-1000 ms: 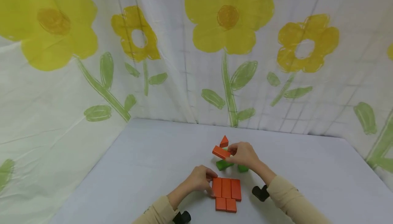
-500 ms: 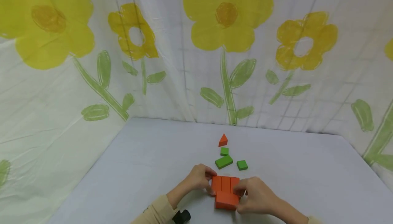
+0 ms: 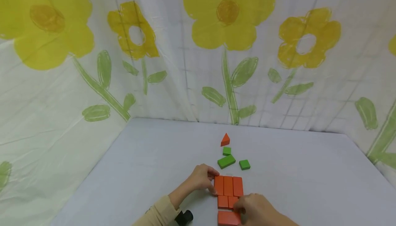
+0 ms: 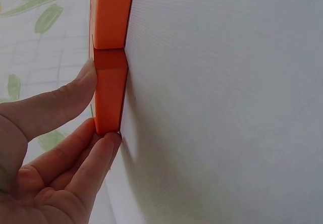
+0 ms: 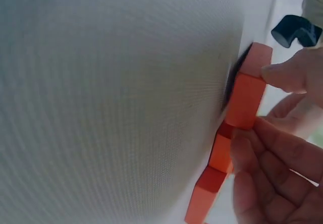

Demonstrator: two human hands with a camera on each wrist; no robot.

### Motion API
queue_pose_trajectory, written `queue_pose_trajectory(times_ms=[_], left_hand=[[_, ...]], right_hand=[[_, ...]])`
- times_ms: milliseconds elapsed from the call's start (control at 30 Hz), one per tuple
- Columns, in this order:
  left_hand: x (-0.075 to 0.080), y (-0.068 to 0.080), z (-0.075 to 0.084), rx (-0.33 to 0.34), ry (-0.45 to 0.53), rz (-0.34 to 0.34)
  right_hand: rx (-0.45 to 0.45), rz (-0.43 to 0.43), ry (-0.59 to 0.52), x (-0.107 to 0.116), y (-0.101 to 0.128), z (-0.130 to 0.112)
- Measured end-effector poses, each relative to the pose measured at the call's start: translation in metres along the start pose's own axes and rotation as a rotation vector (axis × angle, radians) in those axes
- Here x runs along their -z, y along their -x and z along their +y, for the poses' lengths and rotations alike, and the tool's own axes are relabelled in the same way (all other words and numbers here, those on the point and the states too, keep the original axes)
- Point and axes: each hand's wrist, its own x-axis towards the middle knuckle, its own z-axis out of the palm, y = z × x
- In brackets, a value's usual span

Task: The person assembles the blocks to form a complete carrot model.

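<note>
On the white surface (image 3: 294, 171), the person is handling orange-red blocks, one in each hand. The left hand (image 3: 201, 178) is grasping the left long block (image 3: 218, 185) between its thumb and its fingers: the fingers are touching the far end and the thumb is resting near the close end. I think this hold is serving to steady the group, because two other long blocks (image 3: 228, 186) are lying side by side against that one and could easily slide.

Just below the long ones, two small blocks (image 3: 222, 202) are lying next to each other, very near to the long blocks' close ends. The right hand (image 3: 256, 209) is pinching the wide block (image 3: 228, 218), thumb on the side near the person, fingers on the far side. The wide block is lying sideways, parallel to this small pair, with a narrow strip of surface showing between — probably because the fingers are needing some room there. Whether it is touching the surface fully, I cannot tell.

Farther off, the green blocks (image 3: 226, 161) — one long, two small — are lying loosely at different angles, and a triangular orange-red block (image 3: 225, 140) is standing behind them; none of these is being touched, so they are seeming to be out of the way of both hands. Behind everything, a flowered curtain (image 3: 173, 64) is hanging.
</note>
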Motion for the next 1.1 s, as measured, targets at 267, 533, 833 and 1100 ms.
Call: queue_pose_trajectory(times_ms=[267,533,833,1100], left_hand=[[0.0015,-0.0008,-0.0016,-0.017,-0.002,-0.003],[0.0014,-0.0008,-0.0022,-0.027,-0.004,0.000],[0.0002,-0.0001,-0.0021,-0.010,0.006,-0.002],[0.0007,0.0002,-0.0010,0.000,0.007,-0.004]], right_hand=[[-0.009,0.011,-0.018,0.0012,0.0048,0.0021],[0.005,0.016,-0.013,-0.0005,0.0040,0.0012],[-0.008,0.056,-0.034,-0.0011,0.0036,0.0034],[-0.021,0.077,-0.053,-0.0020,0.0033,0.0040]])
